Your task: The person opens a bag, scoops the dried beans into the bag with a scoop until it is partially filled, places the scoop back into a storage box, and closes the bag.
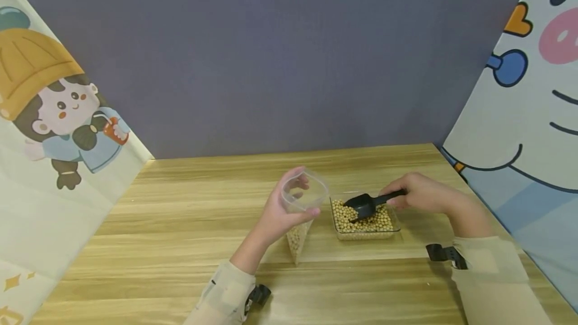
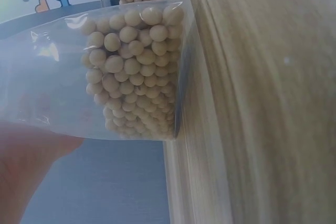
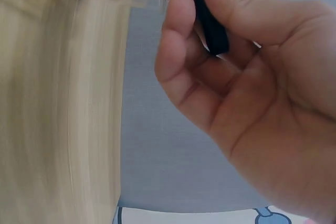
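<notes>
My left hand grips a clear plastic bag near its top, fingers and thumb curled round the wide, open mouth. Soybeans fill the lower part of the bag, which stands upright on the table. To its right sits a clear rectangular container of soybeans. A black scoop lies tilted over the beans, its bowl down among them at the left. Its handle is pinched between the thumb and fingers of my right hand, at the container's right. In the right wrist view the handle's end shows inside the curled fingers.
The wood-grain table runs back to a grey-blue panel. Cartoon-printed panels stand at the left and right. A black wrist strap sits on the right sleeve, near the table.
</notes>
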A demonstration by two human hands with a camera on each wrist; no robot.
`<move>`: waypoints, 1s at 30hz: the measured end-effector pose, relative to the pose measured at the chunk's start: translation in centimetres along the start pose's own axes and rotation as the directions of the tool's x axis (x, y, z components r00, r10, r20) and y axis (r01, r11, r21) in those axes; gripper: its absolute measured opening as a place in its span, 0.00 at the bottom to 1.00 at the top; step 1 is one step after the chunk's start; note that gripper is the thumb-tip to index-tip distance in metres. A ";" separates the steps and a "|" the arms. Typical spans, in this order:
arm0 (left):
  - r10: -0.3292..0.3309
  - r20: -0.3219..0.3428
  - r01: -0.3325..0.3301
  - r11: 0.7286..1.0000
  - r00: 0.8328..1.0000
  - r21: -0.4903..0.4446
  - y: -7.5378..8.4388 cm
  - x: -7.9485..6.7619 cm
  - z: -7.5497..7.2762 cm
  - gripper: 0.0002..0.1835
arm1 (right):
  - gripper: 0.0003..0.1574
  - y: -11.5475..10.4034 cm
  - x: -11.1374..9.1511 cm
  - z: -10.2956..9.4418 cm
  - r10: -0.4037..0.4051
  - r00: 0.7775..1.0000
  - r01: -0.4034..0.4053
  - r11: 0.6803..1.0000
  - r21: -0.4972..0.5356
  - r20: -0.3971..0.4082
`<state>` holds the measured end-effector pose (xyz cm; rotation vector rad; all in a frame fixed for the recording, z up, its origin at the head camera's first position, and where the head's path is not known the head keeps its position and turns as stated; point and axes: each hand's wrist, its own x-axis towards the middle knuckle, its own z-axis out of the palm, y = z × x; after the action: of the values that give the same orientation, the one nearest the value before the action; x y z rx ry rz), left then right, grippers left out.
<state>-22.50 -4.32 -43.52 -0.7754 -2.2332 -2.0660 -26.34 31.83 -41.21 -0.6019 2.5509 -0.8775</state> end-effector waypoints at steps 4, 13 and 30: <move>-0.003 -0.002 0.003 1.000 1.000 0.004 0.1 -0.1 0.0 0.51 | 0.21 -0.1 0.3 0.3 -0.013 1.000 0.013 1.000 0.004 0.000; -0.004 0.002 0.004 1.000 1.000 0.007 0.0 -0.2 0.0 0.51 | 0.21 1.1 0.4 0.6 -0.062 0.998 0.062 0.998 0.009 -0.003; 0.024 0.012 -0.024 1.000 1.000 -0.010 -0.1 -0.1 -0.2 0.51 | 0.27 4.9 -1.3 -0.6 -0.059 0.998 0.061 0.972 0.229 -0.016</move>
<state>-22.53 -4.50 -43.64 -0.8135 -2.2101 -2.0693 -26.86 36.24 -43.63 -0.6067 2.4028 -1.1781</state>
